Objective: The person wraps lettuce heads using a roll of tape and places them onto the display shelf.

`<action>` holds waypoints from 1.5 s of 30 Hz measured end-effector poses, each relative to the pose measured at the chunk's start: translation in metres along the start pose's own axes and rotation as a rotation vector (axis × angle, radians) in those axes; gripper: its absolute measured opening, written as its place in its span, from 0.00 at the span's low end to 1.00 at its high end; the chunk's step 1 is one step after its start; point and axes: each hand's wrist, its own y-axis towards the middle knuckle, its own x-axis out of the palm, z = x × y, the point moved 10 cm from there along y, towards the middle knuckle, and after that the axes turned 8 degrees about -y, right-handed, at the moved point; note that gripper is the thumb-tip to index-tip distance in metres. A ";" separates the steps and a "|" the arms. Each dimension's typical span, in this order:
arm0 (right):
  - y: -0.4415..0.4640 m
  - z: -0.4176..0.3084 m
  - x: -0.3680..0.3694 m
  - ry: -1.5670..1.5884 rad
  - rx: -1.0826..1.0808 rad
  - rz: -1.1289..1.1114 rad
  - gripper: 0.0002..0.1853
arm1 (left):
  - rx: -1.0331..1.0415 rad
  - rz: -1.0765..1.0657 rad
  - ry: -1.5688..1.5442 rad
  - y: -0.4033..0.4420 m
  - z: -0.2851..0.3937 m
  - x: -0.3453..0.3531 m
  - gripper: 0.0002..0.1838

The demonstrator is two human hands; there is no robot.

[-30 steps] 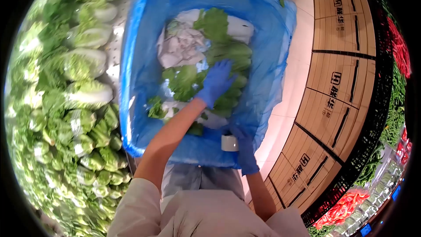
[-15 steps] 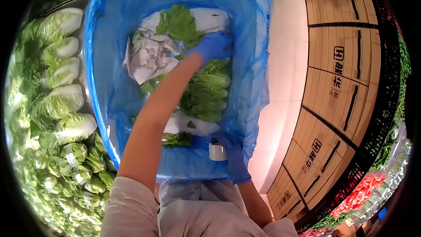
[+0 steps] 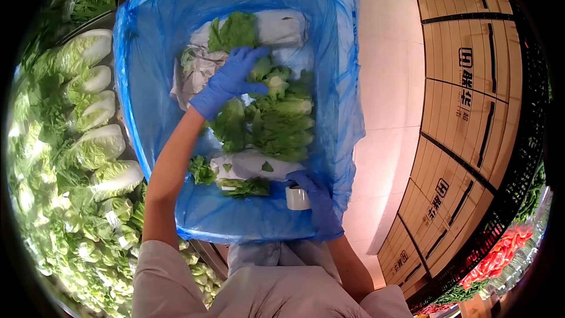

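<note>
My left hand (image 3: 232, 79), in a blue glove, is spread flat over the middle of the crate, with fingers apart. Beneath and beside it are crumpled white paper (image 3: 197, 76) and loose leafy lettuce (image 3: 232, 126). A large lettuce leaf (image 3: 233, 32) is just beyond my fingertips. To the right sits a bunch of lettuce (image 3: 282, 126) with pale stem ends showing. My right hand (image 3: 321, 203), also gloved in blue, grips a white roll of tape (image 3: 298, 198) at the crate's near right corner.
A blue plastic liner (image 3: 144, 118) covers the crate. Paper-wrapped bundles (image 3: 253, 166) lie inside. Napa cabbages (image 3: 97, 144) line the display on the left. Stacked cardboard boxes (image 3: 462, 88) and a black plastic edge (image 3: 503, 176) stand right of the pale floor (image 3: 391, 100).
My left hand has moved left from the crate's right side to above the paper, its fingers now spread. My right hand still grips the tape roll. The camera view has shifted slightly.
</note>
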 end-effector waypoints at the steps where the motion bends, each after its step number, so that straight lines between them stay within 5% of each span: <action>1: 0.001 0.000 -0.001 -0.001 -0.013 0.009 0.15 | -0.062 -0.028 -0.052 -0.005 -0.009 0.000 0.37; 6: 0.002 0.001 0.001 -0.118 -0.097 -0.007 0.15 | -0.071 0.005 -0.101 -0.025 -0.034 0.001 0.39; 9: 0.001 -0.009 0.005 -0.191 -0.124 -0.024 0.16 | 0.109 0.084 -0.223 -0.025 -0.034 0.005 0.39; 15: 0.002 -0.010 0.008 -0.142 -0.148 -0.057 0.16 | -0.101 0.139 -0.174 -0.046 -0.030 -0.003 0.40; 18: 0.001 -0.012 0.013 -0.168 -0.167 -0.060 0.15 | -0.165 -0.015 0.086 -0.059 -0.043 0.026 0.42; 20: 0.002 -0.012 0.015 -0.187 -0.173 -0.046 0.15 | -0.022 0.189 -0.009 -0.062 -0.041 0.012 0.42; 22: 0.002 -0.007 0.013 -0.140 -0.161 -0.035 0.15 | -0.202 0.238 -0.643 -0.062 -0.088 0.024 0.38; 26: 0.003 -0.006 0.010 -0.159 -0.193 -0.053 0.14 | -0.067 0.130 0.149 -0.090 0.003 -0.068 0.31; 29: 0.000 -0.008 0.007 -0.290 -0.261 -0.032 0.13 | -0.022 0.056 0.166 -0.111 0.034 -0.098 0.33; 31: -0.004 -0.012 0.015 -0.326 -0.287 -0.105 0.14 | -0.320 -0.146 -0.198 -0.129 0.011 -0.085 0.35; 35: 0.002 0.012 0.021 -0.232 -0.123 -0.151 0.14 | -0.540 -0.268 -0.357 -0.108 0.012 -0.051 0.36; 37: 0.003 0.031 0.018 -0.001 0.077 -0.130 0.12 | -0.519 -0.350 -0.420 -0.097 -0.006 -0.007 0.40; 40: -0.001 -0.002 0.014 -0.335 -0.217 -0.086 0.11 | -0.551 -0.256 -0.557 -0.096 -0.035 0.057 0.44; 45: 0.002 0.008 0.006 -0.035 -0.065 -0.051 0.09 | -0.302 -0.098 -0.518 -0.103 -0.032 0.074 0.44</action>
